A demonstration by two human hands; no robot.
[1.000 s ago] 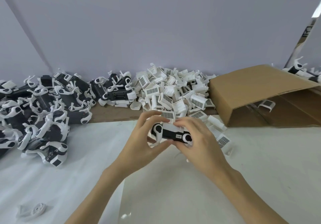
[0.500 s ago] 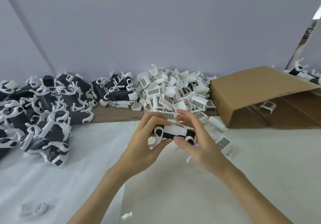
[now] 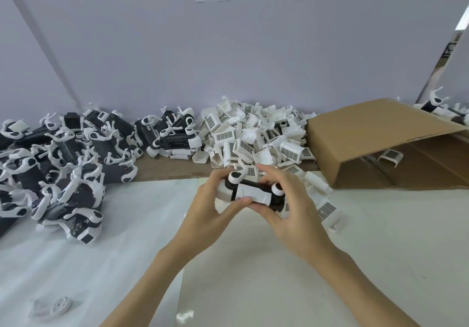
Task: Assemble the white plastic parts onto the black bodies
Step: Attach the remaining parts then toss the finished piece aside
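Above the white table, both my hands hold one black body with a white plastic cover lying on its top face. My left hand grips its left end, thumb on the near side. My right hand grips the right end, fingers curled over the far side. White round caps sit at both ends of the body. Behind my hands lies a heap of loose white plastic parts with grille patterns. A pile of black bodies with white arms fills the left.
An open cardboard box lies on its side at the right, with one white part inside. A small white disc-shaped piece rests near the front left. White sheets cover the table.
The body has been turned in my hands, so the white cover now faces up. My right hand's fingers have closed round the right end. Both hands shifted slightly.
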